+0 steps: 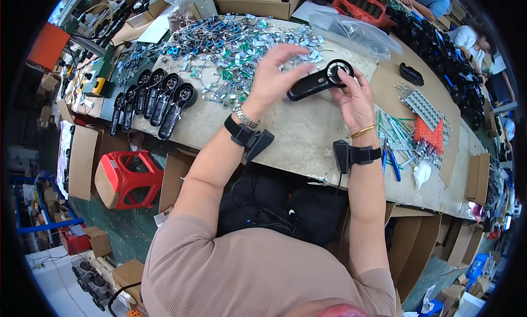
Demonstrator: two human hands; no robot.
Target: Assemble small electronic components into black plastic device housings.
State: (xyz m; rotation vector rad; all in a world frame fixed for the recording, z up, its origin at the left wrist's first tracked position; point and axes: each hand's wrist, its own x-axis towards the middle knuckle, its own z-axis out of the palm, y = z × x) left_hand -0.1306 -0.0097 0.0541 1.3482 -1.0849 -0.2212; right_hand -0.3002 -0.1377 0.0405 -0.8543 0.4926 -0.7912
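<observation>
My right hand grips the ring-shaped head of a black plastic housing, which has a round open end and a long handle. Its fingers and thumb close around the ring, and the handle slants down to the left above the bench. My left hand is raised by the handle's end, thumb and fingers spread, with nothing visible in it. Whether the thumb touches the handle I cannot tell. Beyond that hand lies a wide pile of small green circuit boards with wires. Several similar black housings lie in a row at the left.
Blue-handled pliers, loose green and white wires and a board panel lie at the right. A black part sits behind them. A red stool stands left of the bench. Other people work at the far right.
</observation>
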